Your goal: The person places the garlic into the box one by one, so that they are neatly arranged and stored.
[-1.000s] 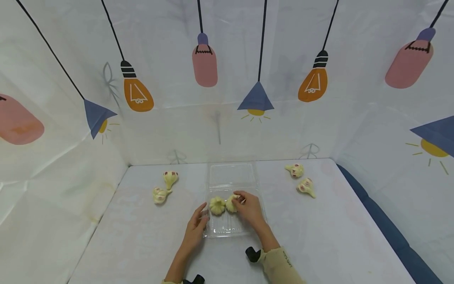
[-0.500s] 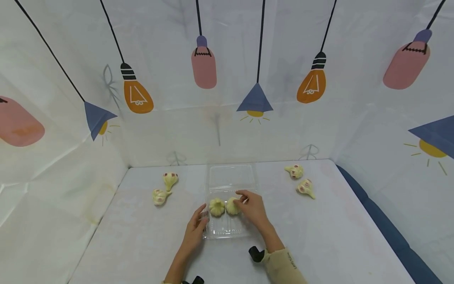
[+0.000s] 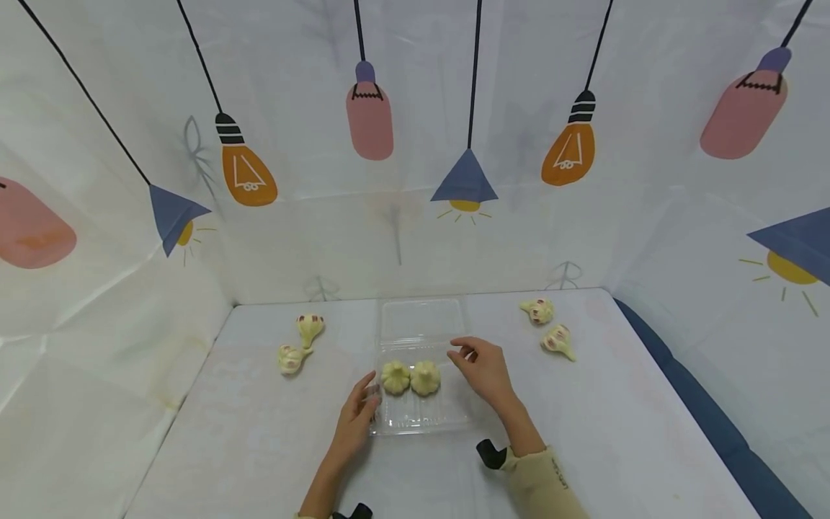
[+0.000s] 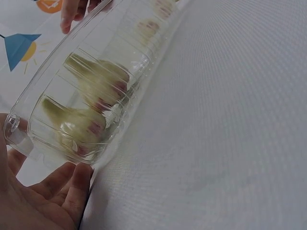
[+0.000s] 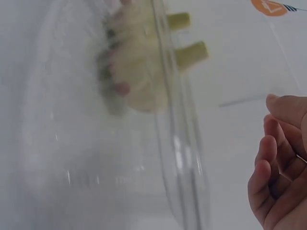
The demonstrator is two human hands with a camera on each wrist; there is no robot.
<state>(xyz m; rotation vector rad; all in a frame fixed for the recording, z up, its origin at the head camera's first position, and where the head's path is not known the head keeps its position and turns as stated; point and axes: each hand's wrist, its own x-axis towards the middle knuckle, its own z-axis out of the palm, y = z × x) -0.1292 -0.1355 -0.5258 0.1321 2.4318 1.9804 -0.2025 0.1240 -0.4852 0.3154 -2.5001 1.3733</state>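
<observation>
Two garlic bulbs point(image 3: 425, 378) sit side by side in an open clear plastic clamshell container point(image 3: 415, 422), stems up in the left wrist view. My left hand point(image 3: 355, 418) holds the container's left edge. In the left wrist view, fingers point(image 4: 79, 184) lie against its side wall, below the rim. My right hand point(image 3: 483, 367) is above the container's right side, apart from the garlic. In the right wrist view its fingers point(image 5: 261, 177) are loosely bent, with nothing between them.
Two more garlic bulbs point(image 3: 309, 328) lie on the white table point(image 3: 246, 447) at the left. Another pair of bulbs point(image 3: 558, 342) lies at the back right. The container's lid point(image 3: 421, 317) is folded back toward the wall. White printed walls surround the table.
My right hand has let go of the right garlic bulb in the container and moved away to the right. My left hand has stayed at the container's left edge.
</observation>
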